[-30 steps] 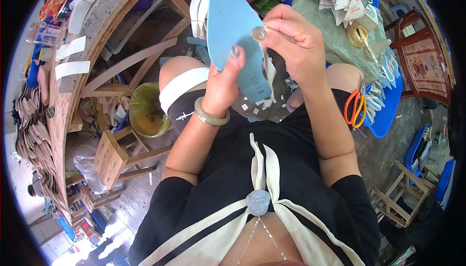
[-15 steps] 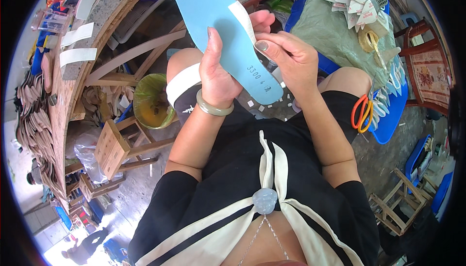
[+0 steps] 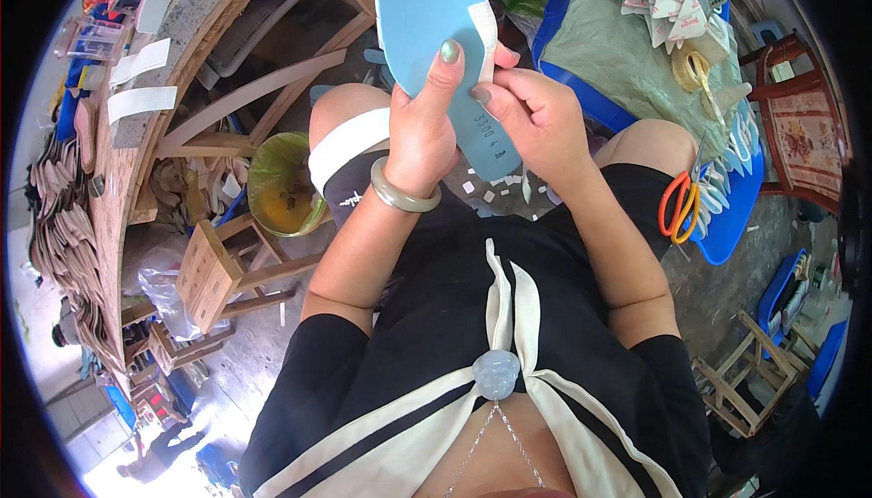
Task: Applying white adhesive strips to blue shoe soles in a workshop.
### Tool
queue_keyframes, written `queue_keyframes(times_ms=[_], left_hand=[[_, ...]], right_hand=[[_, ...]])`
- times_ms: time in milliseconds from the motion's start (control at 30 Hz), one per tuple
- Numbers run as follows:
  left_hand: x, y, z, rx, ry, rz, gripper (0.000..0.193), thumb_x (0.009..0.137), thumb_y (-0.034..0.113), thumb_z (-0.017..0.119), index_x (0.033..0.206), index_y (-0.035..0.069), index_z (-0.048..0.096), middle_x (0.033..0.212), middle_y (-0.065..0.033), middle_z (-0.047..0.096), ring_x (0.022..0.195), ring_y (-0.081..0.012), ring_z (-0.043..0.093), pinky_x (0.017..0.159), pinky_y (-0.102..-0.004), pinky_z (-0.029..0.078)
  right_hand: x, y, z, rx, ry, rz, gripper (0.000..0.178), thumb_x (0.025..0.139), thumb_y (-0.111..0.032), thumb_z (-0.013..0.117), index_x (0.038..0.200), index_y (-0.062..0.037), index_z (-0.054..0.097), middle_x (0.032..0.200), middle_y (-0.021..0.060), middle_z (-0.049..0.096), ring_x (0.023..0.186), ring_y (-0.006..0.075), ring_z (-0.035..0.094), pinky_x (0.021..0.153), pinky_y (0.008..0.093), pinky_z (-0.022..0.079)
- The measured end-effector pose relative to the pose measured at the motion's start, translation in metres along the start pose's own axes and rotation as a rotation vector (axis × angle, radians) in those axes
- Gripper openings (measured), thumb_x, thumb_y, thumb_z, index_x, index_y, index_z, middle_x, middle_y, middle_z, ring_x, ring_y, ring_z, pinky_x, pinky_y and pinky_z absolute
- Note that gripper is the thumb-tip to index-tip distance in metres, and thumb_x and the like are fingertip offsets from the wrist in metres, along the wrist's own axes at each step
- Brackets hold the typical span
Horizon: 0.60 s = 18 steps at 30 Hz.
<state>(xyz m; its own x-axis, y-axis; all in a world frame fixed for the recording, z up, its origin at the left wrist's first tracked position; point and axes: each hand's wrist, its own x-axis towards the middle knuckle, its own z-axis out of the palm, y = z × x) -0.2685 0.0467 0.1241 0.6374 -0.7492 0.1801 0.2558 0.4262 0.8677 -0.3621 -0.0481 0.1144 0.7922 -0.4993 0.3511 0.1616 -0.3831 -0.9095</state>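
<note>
1 blue insole (image 3: pixel 427 17), upper centre of frame: left hand (image 3: pixel 422 130) clasps its edge, right hand (image 3: pixel 536 121) pinches white strip (image 3: pixel 484 35) against it. Orange scissors (image 3: pixel 679 207), right.

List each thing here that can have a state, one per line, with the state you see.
blue insole: held up, gripped by both hands
white strip: lying along the insole's edge, pinched there
left hand: closed on the insole
right hand: closed, pinching the strip and insole
orange scissors: lying shut on the blue tray
yellow bucket: upright, open
</note>
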Motion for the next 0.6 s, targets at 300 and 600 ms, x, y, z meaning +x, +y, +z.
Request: queue_keyframes(times_ms=[300, 600], left_hand=[[0.003, -0.011, -0.009, -0.138, -0.086, -0.277, 0.056, 0.097, 0.035, 0.045, 0.138, -0.002, 0.036, 0.137, -0.0169, 0.046, 0.119, -0.026, 0.052, 0.096, -0.036, 0.046], [0.013, 0.007, -0.031, -0.011, -0.357, -0.463, 0.053, 0.09, 0.037, 0.058, 0.125, -0.002, 0.049, 0.112, -0.0142, 0.061, 0.099, -0.0212, 0.061, 0.085, -0.0329, 0.05]], right_hand=[[0.025, 0.008, -0.022, 0.242, -0.09, 0.134, 0.016, 0.089, -0.015, 0.06, 0.084, 0.0009, 0.06, 0.068, 0.0055, 0.058, 0.059, 0.0112, 0.055, 0.055, 0.0282, 0.044], [0.037, 0.011, -0.035, 0.247, -0.255, 0.345, 0.023, 0.087, -0.023, 0.068, 0.082, -0.0006, 0.066, 0.068, -0.0001, 0.061, 0.065, 0.0022, 0.053, 0.058, 0.0185, 0.043]])
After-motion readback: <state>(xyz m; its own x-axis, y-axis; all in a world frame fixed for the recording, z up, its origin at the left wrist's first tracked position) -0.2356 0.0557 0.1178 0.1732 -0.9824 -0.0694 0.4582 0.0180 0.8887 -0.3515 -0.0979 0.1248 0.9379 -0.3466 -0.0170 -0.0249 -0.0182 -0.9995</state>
